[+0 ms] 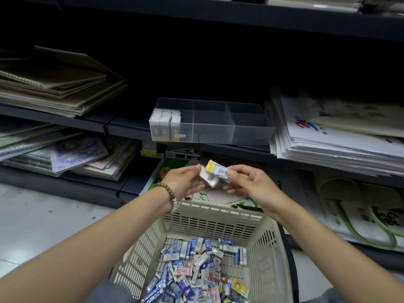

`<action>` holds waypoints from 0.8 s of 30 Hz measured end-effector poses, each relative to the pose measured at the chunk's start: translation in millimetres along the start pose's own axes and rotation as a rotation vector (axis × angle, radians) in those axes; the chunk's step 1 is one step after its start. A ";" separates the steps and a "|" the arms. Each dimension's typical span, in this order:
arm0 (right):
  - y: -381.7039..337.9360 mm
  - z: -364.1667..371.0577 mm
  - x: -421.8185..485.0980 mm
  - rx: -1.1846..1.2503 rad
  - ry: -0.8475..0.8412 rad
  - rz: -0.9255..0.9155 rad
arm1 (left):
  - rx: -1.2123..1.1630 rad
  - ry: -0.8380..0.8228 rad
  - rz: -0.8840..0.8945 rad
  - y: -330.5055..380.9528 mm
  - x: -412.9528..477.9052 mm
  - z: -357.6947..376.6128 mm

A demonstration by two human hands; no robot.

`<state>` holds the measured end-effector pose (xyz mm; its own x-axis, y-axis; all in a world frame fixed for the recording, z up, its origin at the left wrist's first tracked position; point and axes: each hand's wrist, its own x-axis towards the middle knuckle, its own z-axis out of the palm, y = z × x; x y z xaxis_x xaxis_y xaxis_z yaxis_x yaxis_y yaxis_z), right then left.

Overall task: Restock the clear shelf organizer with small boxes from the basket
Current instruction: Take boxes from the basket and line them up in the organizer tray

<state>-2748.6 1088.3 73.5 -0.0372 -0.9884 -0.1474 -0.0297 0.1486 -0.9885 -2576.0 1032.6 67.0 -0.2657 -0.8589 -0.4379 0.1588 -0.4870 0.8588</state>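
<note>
A clear shelf organizer (251,132) with three compartments stands on the middle shelf; its left compartment holds several upright white-and-yellow boxes (166,122), the other two look bare. Below it, both hands hold small white-and-yellow boxes (215,172) above the far rim of the beige basket (218,217). My left hand (185,182) cups them from the left and my right hand (247,182) pinches the top box at its barcode end. The basket bottom is covered with several small boxes (196,274), mostly blue and white.
Stacks of sketchbooks (56,84) lie on the shelf to the left of the organizer, stacked paper packs (336,141) to its right. Lower shelves carry notebooks (65,156) and bags (358,211). An upper shelf edge (240,16) overhangs. Pale floor tiles (43,219) show at left.
</note>
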 end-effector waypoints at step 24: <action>7.7 29.4 14.7 0.005 0.074 0.015 | 0.045 -0.108 0.219 -5.1 3.8 17.9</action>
<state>-2720.1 1073.9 62.6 -0.1109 -0.9810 -0.1592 -0.0233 0.1627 -0.9864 -2594.9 1034.7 65.7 -0.3305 -0.9198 -0.2113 0.1821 -0.2819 0.9420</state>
